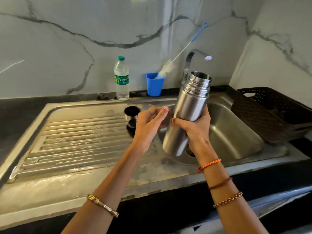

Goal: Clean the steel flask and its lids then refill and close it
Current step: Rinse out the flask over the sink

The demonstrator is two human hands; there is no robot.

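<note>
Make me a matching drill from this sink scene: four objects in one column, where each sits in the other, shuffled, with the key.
Objects
1. steel flask
2. bottle brush
3. plastic water bottle
4. brown basket

Places
A. standing in the blue cup
B. at the right of the sink basin
C. gripped by the right hand, open mouth up
D. upright on the counter, left of the blue cup

Pairs: 1-C, 2-A, 3-D, 4-B

lids (131,119): partly behind the left hand (148,125), shapes unclear
flask (187,114) middle: covered by right hand (195,130)
basket (273,114): cut by right edge
bottle label (121,79): unreadable
</note>
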